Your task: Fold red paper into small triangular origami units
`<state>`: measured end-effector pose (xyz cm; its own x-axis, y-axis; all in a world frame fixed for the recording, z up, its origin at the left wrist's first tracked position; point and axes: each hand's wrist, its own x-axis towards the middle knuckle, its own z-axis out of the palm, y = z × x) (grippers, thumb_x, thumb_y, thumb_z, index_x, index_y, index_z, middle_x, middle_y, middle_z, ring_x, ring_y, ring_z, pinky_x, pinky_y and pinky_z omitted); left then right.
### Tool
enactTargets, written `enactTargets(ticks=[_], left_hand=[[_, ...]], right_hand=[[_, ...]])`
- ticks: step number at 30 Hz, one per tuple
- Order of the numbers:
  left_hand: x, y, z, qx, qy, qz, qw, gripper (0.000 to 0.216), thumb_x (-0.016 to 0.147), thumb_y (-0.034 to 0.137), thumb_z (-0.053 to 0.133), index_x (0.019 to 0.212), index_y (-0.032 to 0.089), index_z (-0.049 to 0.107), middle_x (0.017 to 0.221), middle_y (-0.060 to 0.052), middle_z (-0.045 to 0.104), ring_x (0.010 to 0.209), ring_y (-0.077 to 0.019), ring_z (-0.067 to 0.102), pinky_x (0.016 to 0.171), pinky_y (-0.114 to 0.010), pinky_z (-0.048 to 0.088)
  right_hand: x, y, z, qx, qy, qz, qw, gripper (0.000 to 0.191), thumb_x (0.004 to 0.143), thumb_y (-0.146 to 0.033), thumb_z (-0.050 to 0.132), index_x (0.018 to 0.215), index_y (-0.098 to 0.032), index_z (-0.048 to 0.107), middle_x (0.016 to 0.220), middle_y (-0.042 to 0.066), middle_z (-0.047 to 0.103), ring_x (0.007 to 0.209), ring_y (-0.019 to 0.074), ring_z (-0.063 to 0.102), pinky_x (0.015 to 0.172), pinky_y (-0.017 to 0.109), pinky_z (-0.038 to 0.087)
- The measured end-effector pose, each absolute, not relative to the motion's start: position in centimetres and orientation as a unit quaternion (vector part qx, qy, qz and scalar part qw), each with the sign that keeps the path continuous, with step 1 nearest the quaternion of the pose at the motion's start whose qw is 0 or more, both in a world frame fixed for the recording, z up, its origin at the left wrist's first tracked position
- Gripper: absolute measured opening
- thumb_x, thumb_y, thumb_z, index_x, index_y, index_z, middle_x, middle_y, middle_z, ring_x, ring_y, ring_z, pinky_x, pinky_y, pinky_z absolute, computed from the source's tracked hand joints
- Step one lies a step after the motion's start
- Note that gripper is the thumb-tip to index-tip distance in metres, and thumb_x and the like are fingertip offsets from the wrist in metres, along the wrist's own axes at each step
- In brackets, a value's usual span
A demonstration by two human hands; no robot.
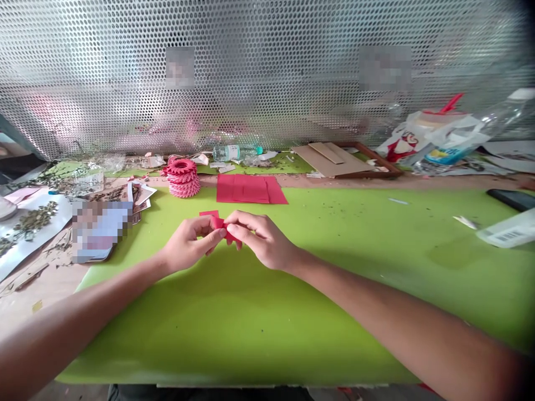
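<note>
Between the fingertips of both hands is a small folded piece of red paper [219, 223], held just above the green table top. My left hand [193, 239] pinches its left side, and my right hand [264, 238] pinches its right side; fingers cover much of it. Just behind my left fingers lies another small red paper piece [209, 214]. Farther back, flat red paper sheets [251, 189] overlap on the table. To their left stands a round stack of folded red and pink paper [183, 179] with a pointed rim.
A phone [102, 231] lies at left near printed cards [141, 197] and dried plant bits [37, 220]. Along the back are a small bottle [236, 152], cardboard [326, 159] and a plastic bag [412, 139]. A perforated metal panel [267, 72] rises behind. Another dark phone [512, 199] sits right.
</note>
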<state>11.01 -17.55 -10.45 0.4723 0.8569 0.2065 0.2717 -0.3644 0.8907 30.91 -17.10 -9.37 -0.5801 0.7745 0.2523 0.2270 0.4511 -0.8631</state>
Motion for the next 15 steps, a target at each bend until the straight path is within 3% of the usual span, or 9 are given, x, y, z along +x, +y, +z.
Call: enactTargets(ticks=[4, 15], left_hand=[[10.96, -17.51, -10.41, 0.785, 0.378, 0.317, 0.375, 0.033, 0.091, 0.041, 0.054, 0.071, 0.015, 0.055, 0.06, 0.003, 0.052, 0.053, -0.0087, 0.045, 0.051, -0.02, 0.035], [10.98, -17.83, -9.92, 0.788, 0.373, 0.319, 0.371, 0.046, 0.098, 0.051, 0.042, 0.07, 0.016, 0.053, 0.056, 0.001, 0.057, 0.05, -0.0096, 0.052, 0.055, -0.021, 0.042]], right_hand=[[30.68, -17.03, -9.64, -0.337, -0.794, 0.374, 0.341, 0.026, 0.097, -0.039, 0.048, 0.086, -0.019, 0.06, 0.065, -0.002, 0.052, 0.053, 0.0108, 0.042, 0.048, 0.023, 0.032], [30.64, -16.73, -9.68, -0.346, -0.78, 0.367, 0.37, 0.028, 0.097, -0.042, 0.048, 0.085, -0.018, 0.059, 0.07, 0.001, 0.057, 0.057, 0.012, 0.049, 0.051, 0.024, 0.039]])
